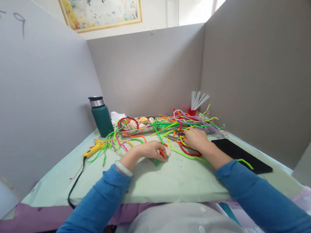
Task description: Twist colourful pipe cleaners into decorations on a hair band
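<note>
My left hand (153, 150) is closed in a pinch on a short orange pipe cleaner (162, 152). Beside its fingertips are a pale round piece (168, 151) and bits of green, partly covered by the hand. My right hand (194, 138) has its fingers bent down at the front edge of a heap of pipe cleaners (173, 123). A metal tool (173, 138) with dark parts lies right at those fingers; whether they grip it is hidden. Red and yellow pipe cleaners curve below the right hand.
A tray (135, 132) of shells stands at the back, with a green bottle (102, 119) to its left. A yellow glue gun (93, 149) with a black cord lies left. White sticks (198, 100) stand in a red holder. A black mat (241, 155) lies right. Grey partitions enclose the table.
</note>
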A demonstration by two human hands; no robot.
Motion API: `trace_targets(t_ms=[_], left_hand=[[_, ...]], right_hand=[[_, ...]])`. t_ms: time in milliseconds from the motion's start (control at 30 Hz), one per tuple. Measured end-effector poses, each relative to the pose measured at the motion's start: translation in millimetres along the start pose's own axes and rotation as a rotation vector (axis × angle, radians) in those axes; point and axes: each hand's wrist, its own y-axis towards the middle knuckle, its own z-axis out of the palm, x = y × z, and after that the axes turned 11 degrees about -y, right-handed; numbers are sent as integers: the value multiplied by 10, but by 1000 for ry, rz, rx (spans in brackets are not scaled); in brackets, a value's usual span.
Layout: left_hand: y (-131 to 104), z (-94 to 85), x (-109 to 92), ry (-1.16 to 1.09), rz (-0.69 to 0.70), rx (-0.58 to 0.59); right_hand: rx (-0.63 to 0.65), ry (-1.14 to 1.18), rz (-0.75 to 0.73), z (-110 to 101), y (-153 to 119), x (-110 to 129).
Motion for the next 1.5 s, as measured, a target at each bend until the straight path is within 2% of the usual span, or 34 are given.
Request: trace_targets(t_ms=[133, 367, 433, 533, 600, 633, 733, 800, 933, 1133, 1300, 1500], left_hand=[[-14, -30, -19, -52, 22, 2], [-22, -40, -11, -109, -23, -118], [-11, -21, -6, -146, -31, -214], [10, 0, 11, -236, -75, -338], [25, 2, 26, -309, -118, -392], [33, 0, 34, -336, -141, -426], [53, -13, 49, -360, -188, -542], [65, -21, 52, -353, -198, -605], [81, -40, 56, -389, -189, -632], [62, -135, 86, -543, -98, -770], [53, -171, 120, -637, -97, -826], [108, -160, 190, -695, -114, -870]], right_hand=[[19, 11, 4, 0, -1, -5], [11, 28, 11, -13, -8, -13], [-50, 49, 36, -49, -23, -15], [-209, 143, 20, -147, -72, 8], [-286, 263, -125, -219, -126, 60], [-280, 334, -247, -248, -158, 100], [-164, 498, -692, -273, -255, 262], [-123, 533, -843, -244, -309, 375], [-163, 476, -877, -170, -365, 505], [-242, 289, -894, -174, -402, 501], [-265, 196, -868, -172, -436, 562], [-280, 271, -880, -172, -448, 598]])
